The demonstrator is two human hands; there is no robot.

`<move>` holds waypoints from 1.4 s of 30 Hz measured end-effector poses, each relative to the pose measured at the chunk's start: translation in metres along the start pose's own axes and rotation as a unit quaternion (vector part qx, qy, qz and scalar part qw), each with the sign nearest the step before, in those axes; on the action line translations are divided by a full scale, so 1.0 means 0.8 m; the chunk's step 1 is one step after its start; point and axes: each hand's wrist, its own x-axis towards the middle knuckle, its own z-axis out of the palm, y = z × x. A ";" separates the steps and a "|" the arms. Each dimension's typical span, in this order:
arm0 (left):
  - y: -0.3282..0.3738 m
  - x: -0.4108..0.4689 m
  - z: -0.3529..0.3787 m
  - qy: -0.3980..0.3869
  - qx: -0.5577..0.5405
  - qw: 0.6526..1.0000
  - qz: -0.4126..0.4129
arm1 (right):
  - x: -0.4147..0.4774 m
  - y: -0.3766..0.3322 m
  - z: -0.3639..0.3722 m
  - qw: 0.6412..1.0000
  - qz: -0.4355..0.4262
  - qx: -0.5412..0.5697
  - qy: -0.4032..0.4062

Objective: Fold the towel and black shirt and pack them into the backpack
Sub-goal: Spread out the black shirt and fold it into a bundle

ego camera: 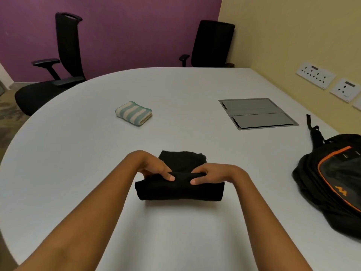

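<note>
On the white surface (pixel 93 153) we list: folded towel (pixel 133 113); backpack (pixel 332 184); black shirt (pixel 179 190), pinched by left hand (pixel 154 166) and right hand (pixel 212 173). Two chairs (pixel 66 61), purple wall (pixel 127 26) beyond.

Two chairs (pixel 58 65) stand beyond the table's (pixel 175 90) apparent cable hatch (pixel 256 114).

I see a plain black shirt (pixel 179 187) on a white table (pixel 78 153), and a towel (pixel 133 113) striped in pale green and cream. The backpack (pixel 332 178) is black with orange piping and an orange logo. I count 2 black chairs (pixel 66 45) (pixel 213 44), a purple wall (pixel 127 32) and a yellow wall (pixel 293 36).
</note>
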 end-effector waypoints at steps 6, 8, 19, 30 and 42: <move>0.010 0.005 -0.042 0.069 -0.016 0.996 0.052 | 0.002 0.002 -0.049 0.995 0.009 0.021 0.098; 0.012 0.012 -0.058 0.102 0.000 0.993 0.063 | 0.019 0.003 -0.063 0.991 0.010 -0.018 0.136; -0.016 0.112 -0.113 0.246 0.029 0.968 0.032 | 0.156 0.037 -0.084 0.958 0.086 -0.223 0.161; -0.030 0.166 -0.077 0.508 0.080 0.857 -0.019 | 0.200 0.074 -0.039 0.866 -0.005 -0.188 0.463; -0.013 0.186 0.042 0.583 0.098 0.806 -0.024 | 0.173 0.066 0.050 0.884 0.009 -0.235 0.405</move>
